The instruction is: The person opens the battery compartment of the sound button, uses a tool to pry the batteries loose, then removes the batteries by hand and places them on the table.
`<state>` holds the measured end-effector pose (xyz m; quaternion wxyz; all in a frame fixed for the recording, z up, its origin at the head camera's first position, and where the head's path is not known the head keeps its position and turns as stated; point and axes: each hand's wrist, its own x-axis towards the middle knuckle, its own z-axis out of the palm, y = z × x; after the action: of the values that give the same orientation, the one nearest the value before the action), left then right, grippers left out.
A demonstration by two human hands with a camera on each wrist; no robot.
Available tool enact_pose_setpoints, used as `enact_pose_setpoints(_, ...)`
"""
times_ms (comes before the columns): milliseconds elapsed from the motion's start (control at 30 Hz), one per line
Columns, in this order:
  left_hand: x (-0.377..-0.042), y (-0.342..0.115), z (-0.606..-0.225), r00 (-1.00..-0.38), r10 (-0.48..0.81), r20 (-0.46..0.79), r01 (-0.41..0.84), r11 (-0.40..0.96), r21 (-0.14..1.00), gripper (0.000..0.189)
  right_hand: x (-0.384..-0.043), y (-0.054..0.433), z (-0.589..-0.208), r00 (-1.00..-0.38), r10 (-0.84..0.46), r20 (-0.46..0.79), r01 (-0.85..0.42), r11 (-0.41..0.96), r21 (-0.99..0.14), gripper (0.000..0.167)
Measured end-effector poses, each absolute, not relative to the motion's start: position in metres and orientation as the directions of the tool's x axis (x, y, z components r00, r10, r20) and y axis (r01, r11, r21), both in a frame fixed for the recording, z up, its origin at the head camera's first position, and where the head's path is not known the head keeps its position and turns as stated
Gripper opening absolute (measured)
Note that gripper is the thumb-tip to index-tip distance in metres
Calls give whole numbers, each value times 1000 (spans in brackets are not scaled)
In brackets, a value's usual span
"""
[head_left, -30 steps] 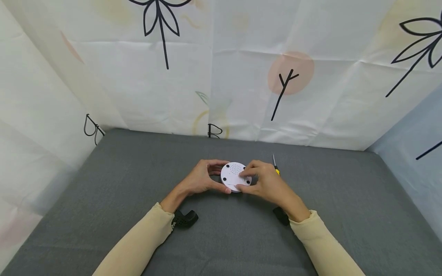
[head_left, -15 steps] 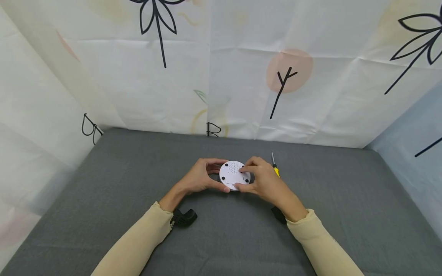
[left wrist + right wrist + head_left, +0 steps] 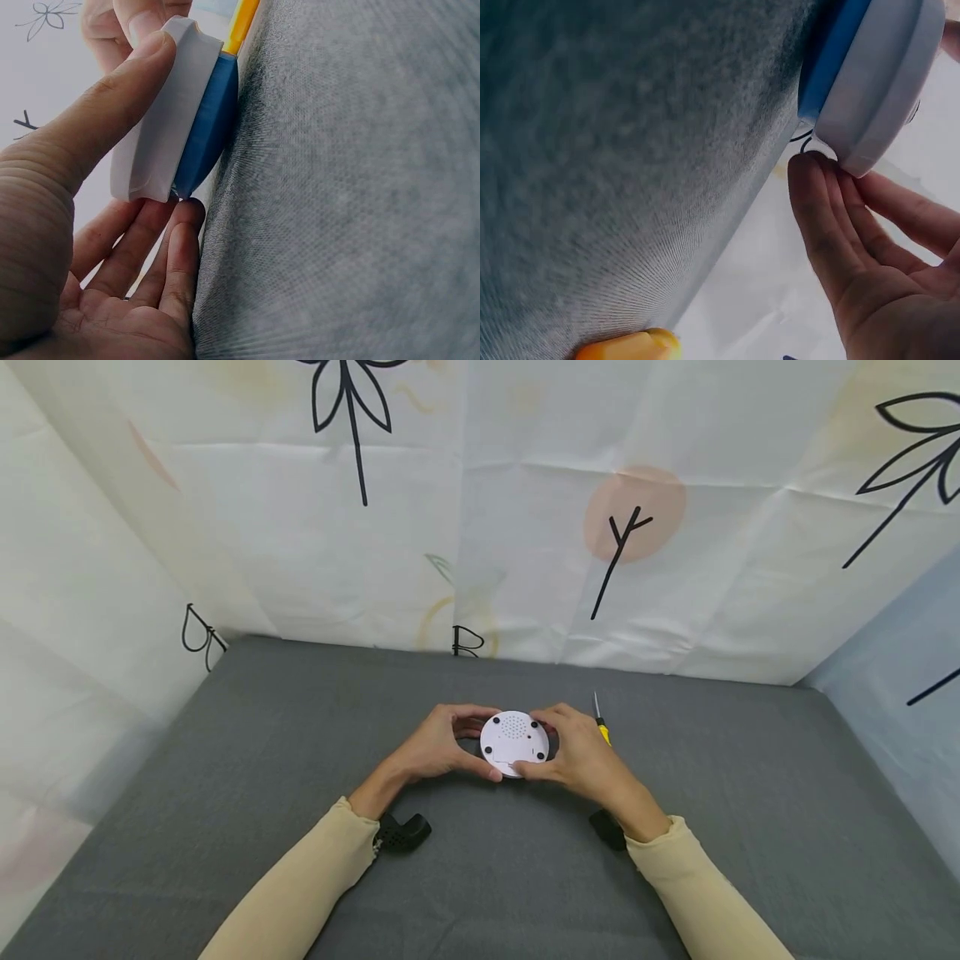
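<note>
The fingers of the right hand have been shifted off the face of the white disc, where they were laid in the earlier frame, and are now set at its right rim. The writing is poorly served by this view: a tiny mark seems to be printed near the right edge of the face, but it cannot be read. The face is turned upward and marked by a cluster of small holes, four black feet and thin lines near the lower edge. A blue part is seen beneath it (only from the wrists). The disc is held between both hands, low over the grey cloth; whether the cloth is touched cannot be told. It is gripped by the left hand between thumb and fingers, and likewise pinched by the right. A yellow-handled screwdriver is partly hidden behind the right hand.
</note>
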<state>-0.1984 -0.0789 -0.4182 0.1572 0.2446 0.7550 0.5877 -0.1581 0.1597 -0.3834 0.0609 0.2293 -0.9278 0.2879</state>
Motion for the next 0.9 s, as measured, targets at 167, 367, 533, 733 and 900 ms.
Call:
enact_pose_setpoints(167, -197, -78, -417, -834, 550, 51, 189, 199, 962, 79, -159, 162, -384, -849, -437, 298, -529, 715, -457, 63)
enact_pose_setpoints(367, -197, -77, -417, -835, 548, 49, 187, 199, 962, 79, -159, 161, -384, -827, -464, 316, -560, 717, -414, 60)
enact_pose_setpoints(533, -197, -77, -418, -831, 553, 55, 196, 200, 960, 79, -158, 159, -383, -853, -456, 255, -522, 762, -383, 62)
enact_pose_setpoints(733, -197, -78, -418, -829, 556, 57, 199, 197, 960, 79, -155, 158, -380, -856, -478, 196, -516, 796, -316, 66)
enact_pose_setpoints(900, -198, -78, -417, -826, 560, 61, 207, 200, 958, 79, -153, 159, -382, -809, -535, 246, -585, 773, -244, 58)
